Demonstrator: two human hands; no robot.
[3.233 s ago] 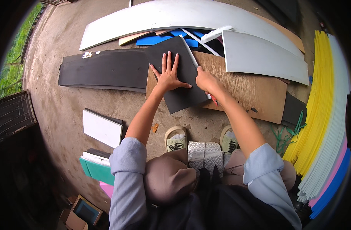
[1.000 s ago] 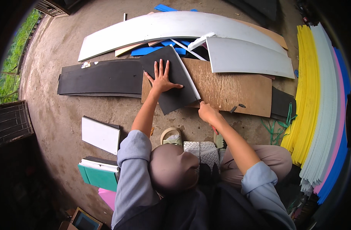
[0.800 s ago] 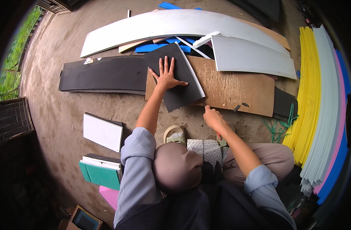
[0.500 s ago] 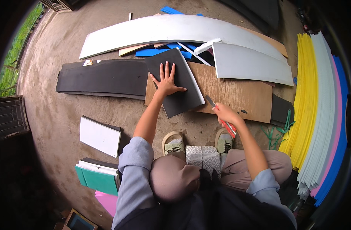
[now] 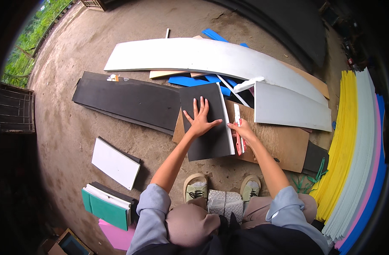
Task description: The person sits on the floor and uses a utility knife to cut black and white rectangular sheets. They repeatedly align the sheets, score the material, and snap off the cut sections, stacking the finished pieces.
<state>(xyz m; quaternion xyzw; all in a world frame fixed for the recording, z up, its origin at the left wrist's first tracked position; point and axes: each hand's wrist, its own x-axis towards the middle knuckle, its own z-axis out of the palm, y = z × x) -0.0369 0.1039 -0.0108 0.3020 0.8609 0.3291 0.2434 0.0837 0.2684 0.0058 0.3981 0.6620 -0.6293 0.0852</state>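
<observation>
My left hand (image 5: 200, 120) lies flat with fingers spread on a black foam sheet (image 5: 205, 147). A white layer shows along the right edge of that sheet. In my right hand (image 5: 245, 131) is a red utility knife (image 5: 239, 146), its blade pointing away from me. The right thumb reaches the white edge, and the blade stands just right of it; whether they touch I cannot tell. Beneath the sheet's right side lies a brown wooden board (image 5: 279, 146).
Long black sheets (image 5: 126, 100) extend left, and a long white sheet (image 5: 173, 54) lies beyond over blue strips. A smaller white sheet (image 5: 288, 106) covers part of the board. Cut pieces (image 5: 116, 163) sit at left; yellow sheets (image 5: 341, 140) are stacked at right with other colours.
The black sheet is turned straighter to me, with my left hand still flat on it. My right hand has brought the knife to its right edge, blade now more upright. The view has shifted.
</observation>
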